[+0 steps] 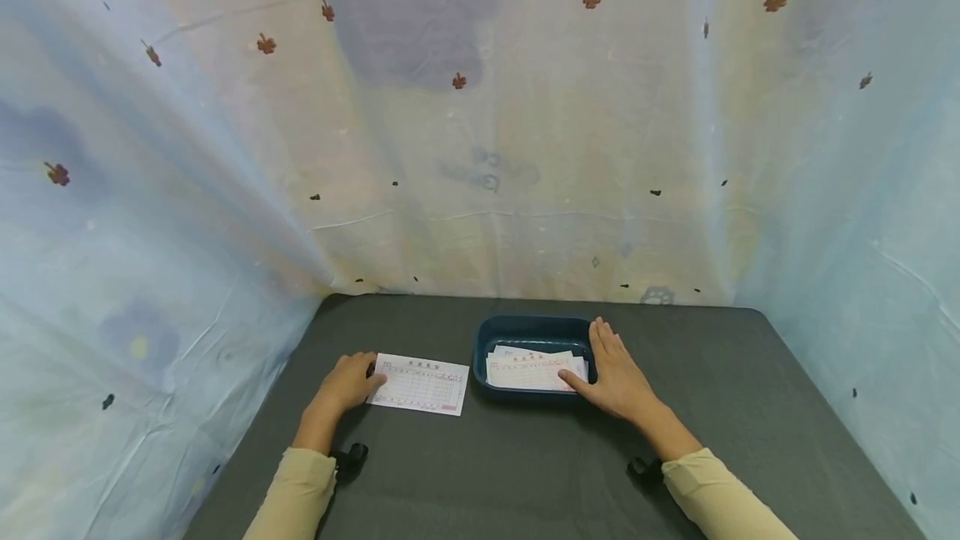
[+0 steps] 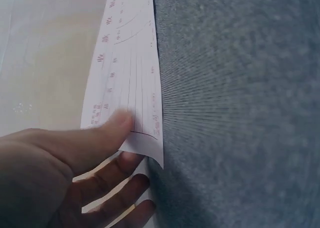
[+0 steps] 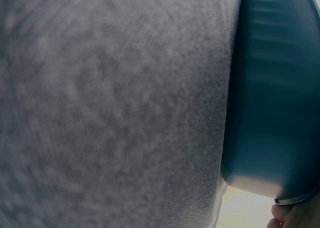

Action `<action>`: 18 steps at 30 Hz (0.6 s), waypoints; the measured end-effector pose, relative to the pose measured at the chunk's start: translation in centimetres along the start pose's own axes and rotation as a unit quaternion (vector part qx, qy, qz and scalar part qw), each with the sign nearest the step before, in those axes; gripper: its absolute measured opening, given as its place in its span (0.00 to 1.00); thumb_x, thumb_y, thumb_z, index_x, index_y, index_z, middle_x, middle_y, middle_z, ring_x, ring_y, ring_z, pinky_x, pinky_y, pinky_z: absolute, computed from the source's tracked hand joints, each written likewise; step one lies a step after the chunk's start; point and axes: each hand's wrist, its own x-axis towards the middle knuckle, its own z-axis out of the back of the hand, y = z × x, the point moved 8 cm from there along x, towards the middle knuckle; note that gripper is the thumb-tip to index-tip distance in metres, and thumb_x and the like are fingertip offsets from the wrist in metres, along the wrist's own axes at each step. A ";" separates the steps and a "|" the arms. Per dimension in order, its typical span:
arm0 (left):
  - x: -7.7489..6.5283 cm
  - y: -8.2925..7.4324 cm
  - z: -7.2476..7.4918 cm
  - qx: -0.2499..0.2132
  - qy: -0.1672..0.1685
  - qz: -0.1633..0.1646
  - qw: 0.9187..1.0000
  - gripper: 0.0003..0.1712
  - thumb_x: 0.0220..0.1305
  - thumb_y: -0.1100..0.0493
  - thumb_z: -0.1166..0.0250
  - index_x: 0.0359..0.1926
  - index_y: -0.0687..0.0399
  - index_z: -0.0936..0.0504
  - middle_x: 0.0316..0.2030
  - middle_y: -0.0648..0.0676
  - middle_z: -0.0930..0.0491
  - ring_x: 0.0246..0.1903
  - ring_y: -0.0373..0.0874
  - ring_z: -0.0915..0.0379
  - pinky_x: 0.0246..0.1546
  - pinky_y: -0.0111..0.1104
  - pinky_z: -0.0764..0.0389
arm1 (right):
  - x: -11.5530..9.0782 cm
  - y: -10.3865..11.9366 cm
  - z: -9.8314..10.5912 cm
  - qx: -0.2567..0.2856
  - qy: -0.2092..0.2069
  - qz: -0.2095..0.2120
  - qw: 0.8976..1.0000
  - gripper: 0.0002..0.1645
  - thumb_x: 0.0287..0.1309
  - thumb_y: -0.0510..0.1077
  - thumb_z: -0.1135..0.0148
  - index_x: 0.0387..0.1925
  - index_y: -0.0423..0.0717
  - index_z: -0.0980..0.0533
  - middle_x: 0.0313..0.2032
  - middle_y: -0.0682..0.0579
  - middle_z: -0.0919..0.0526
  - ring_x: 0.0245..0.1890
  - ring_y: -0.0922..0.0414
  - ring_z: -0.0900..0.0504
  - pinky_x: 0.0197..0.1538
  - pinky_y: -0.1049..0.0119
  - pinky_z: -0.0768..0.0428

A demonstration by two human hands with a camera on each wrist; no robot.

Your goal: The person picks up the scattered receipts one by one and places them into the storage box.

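My left hand point(image 1: 348, 382) pinches the left end of a white printed form slip point(image 1: 423, 385) between thumb and fingers. In the left wrist view the thumb lies on the slip's printed face point(image 2: 132, 78), with fingers behind it. To the right stands a dark blue plastic bin point(image 1: 534, 326) holding several similar slips point(image 1: 528, 372). My right hand point(image 1: 618, 377) rests against the bin's right side, fingers stretched along its rim and the thumb reaching over the slips. The right wrist view shows mostly the bin's outer wall point(image 3: 275, 103), with only a bit of the fingers.
A dark grey cloth-covered table point(image 1: 487, 473) lies under everything. Behind and on both sides hangs a pale patterned curtain point(image 1: 525, 140). Black wrist straps point(image 1: 348, 461) sit at both cuffs.
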 end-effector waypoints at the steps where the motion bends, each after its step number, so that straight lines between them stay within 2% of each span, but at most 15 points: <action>1: 0.1 0.1 -0.1 -0.001 -0.004 0.001 1.000 0.18 0.77 0.57 0.32 0.56 0.67 0.18 0.50 0.66 0.17 0.54 0.66 0.23 0.54 0.60 0.21 | 0.0 0.0 0.0 0.000 0.000 0.000 1.000 0.70 0.67 0.75 0.38 0.83 0.26 0.52 0.83 0.30 0.52 0.84 0.34 0.52 0.83 0.37 0.48; 3: 0.2 0.4 -0.1 -0.008 -0.013 0.003 1.000 0.11 0.78 0.58 0.34 0.50 0.63 0.17 0.45 0.61 0.17 0.46 0.59 0.22 0.47 0.56 0.20 | 0.0 0.0 0.0 0.001 0.001 -0.001 1.000 0.70 0.67 0.75 0.38 0.83 0.27 0.53 0.83 0.30 0.53 0.84 0.34 0.53 0.83 0.37 0.49; 6: 0.3 0.7 0.0 -0.036 -0.027 0.011 0.999 0.08 0.78 0.58 0.34 0.47 0.60 0.16 0.42 0.58 0.16 0.38 0.52 0.23 0.41 0.52 0.21 | 0.0 0.0 0.0 0.001 0.002 -0.002 1.000 0.70 0.67 0.75 0.38 0.83 0.26 0.53 0.84 0.30 0.53 0.84 0.34 0.53 0.83 0.37 0.49; 12: 0.5 0.9 0.5 -0.081 -0.055 0.021 0.995 0.11 0.78 0.56 0.34 0.53 0.58 0.15 0.42 0.55 0.14 0.38 0.48 0.20 0.42 0.52 0.20 | 0.0 0.0 -0.2 0.000 0.004 -0.004 1.000 0.70 0.67 0.76 0.38 0.83 0.27 0.53 0.84 0.30 0.54 0.84 0.33 0.53 0.83 0.37 0.50; 18: 0.6 0.8 1.0 -0.124 -0.081 0.015 0.989 0.10 0.78 0.55 0.33 0.52 0.56 0.17 0.40 0.53 0.15 0.38 0.48 0.19 0.41 0.51 0.20 | 0.1 -0.2 -0.3 0.002 0.002 -0.004 1.000 0.70 0.67 0.75 0.38 0.83 0.27 0.54 0.84 0.31 0.54 0.84 0.34 0.53 0.83 0.38 0.50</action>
